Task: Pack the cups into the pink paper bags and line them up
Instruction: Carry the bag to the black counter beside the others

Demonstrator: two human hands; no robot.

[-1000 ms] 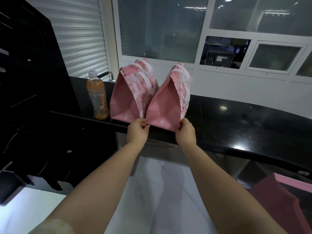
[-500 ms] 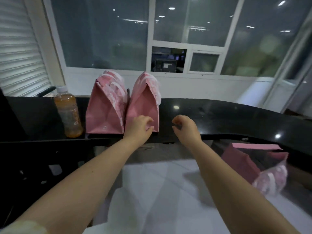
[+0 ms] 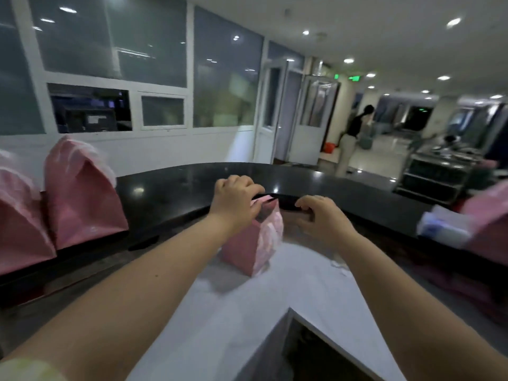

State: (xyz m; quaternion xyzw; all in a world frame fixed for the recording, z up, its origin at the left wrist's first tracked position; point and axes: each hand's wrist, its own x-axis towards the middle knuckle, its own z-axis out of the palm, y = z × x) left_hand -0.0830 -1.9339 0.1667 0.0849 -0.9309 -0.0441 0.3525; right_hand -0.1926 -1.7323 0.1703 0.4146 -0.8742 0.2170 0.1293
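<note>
Two bags (image 3: 82,204) stand on the counter (image 3: 178,185), left of a third bag (image 3: 247,248) on the desk (image 3: 233,312).

The leftmost bag (image 3: 19,224) is chopped off by the frame edge, and the pink shape (image 3: 483,224) on the far right is cut off too and way too smeared to make out. The left hand (image 3: 235,199) covers the top of the middle bag (image 3: 253,243), so no telling what's inside it. The right hand (image 3: 321,218) has curled fingers, but whether they're holding anything is lost in the blur.

Left hand (image 3: 233,199) — now pinching third bag (image 3: 247,251).
</note>
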